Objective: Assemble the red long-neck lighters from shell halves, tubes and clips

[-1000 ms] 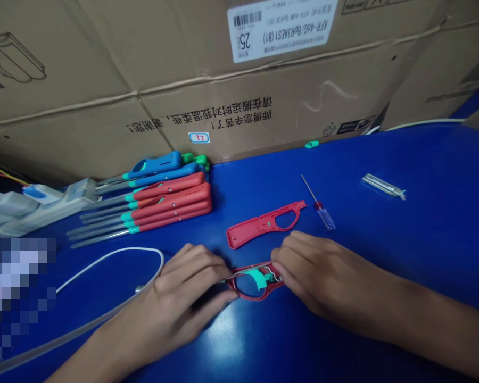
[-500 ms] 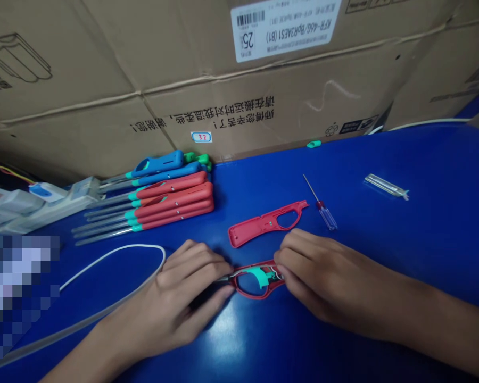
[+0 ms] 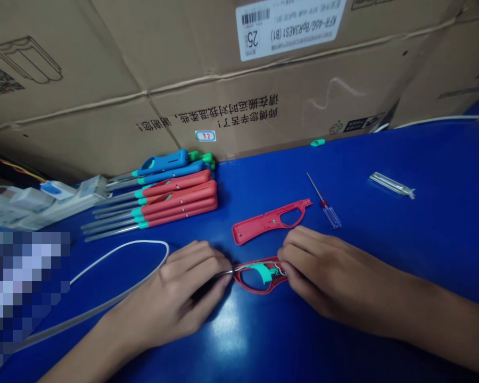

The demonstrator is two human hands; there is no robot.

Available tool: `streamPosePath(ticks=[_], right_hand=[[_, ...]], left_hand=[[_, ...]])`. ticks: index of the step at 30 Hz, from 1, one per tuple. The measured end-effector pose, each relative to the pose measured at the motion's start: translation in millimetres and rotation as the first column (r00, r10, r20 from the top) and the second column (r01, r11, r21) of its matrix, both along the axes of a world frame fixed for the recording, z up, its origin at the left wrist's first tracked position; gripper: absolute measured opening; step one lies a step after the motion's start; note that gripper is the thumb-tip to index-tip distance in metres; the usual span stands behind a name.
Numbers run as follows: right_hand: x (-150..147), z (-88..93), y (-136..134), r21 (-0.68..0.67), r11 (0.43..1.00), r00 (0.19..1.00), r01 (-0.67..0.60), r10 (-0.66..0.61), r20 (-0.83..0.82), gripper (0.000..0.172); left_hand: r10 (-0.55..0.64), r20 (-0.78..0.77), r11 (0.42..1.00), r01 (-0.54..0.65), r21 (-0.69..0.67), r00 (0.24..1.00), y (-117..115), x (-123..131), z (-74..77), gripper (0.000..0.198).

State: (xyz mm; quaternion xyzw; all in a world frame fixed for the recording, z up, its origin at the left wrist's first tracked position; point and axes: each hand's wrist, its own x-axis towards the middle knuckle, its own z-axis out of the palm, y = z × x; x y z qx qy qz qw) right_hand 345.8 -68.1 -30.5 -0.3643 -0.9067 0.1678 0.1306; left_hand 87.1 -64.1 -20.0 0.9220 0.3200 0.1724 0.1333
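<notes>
Red utility-lighter housing (image 3: 255, 291), open: left hand (image 3: 175, 300), grip clenched on metal nozzle tube (image 3: 226, 273); right hand (image 3: 327, 271), grip pinching housing's far end; red shell half (image 3: 265, 223) just beyond housing.

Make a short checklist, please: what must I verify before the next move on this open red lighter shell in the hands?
1. Metal tube held by the left hand, running into the open red lighter shell: ok.
2. Teal part seated inside the shell: cannot tell; it is visible, but its fit is not.
3. Thin wire routed by the right hand: cannot tell; the fingers hide part of it.
4. Matching red half-shell lying apart, nearby: ok.
5. Screwdriver on the blue bench, its clear grip free: ok.
</notes>
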Motion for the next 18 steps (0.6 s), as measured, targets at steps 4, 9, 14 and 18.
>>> streamPosePath(ticks=[4, 9, 14, 18], right_hand=[[-0.5, -0.3, -0.2, 0.005, 1.0, 1.0, -0.002, 0.002, 0.011, 0.015], [-0.6, -1.3, 0.7, -0.016, 1.0, 1.0, -0.002, 0.002, 0.02, 0.015], [2.9, -1.4, 0.8, -0.034, 0.999, 1.0, 0.001, -0.001, -0.015, 0.017], [4.3, 1.0, 0.1, -0.058, 0.998, 0.999, 0.01, -0.013, -0.04, 0.012]], left_hand=[[-0.018, -0.023, 1.0, 0.019, 0.002, 1.0, 1.1, -1.8, 2.7, 0.016], [-0.006, -0.066, 1.0, 0.006, 0.005, 0.998, 1.6, -5.7, 5.9, 0.021], [-0.005, -0.083, 1.0, 0.007, 0.026, 0.997, 2.6, -9.3, 4.4, 0.012], [-0.009, -0.087, 1.0, 0.01, 0.011, 0.996, 4.1, -10.5, 3.0, 0.012]])
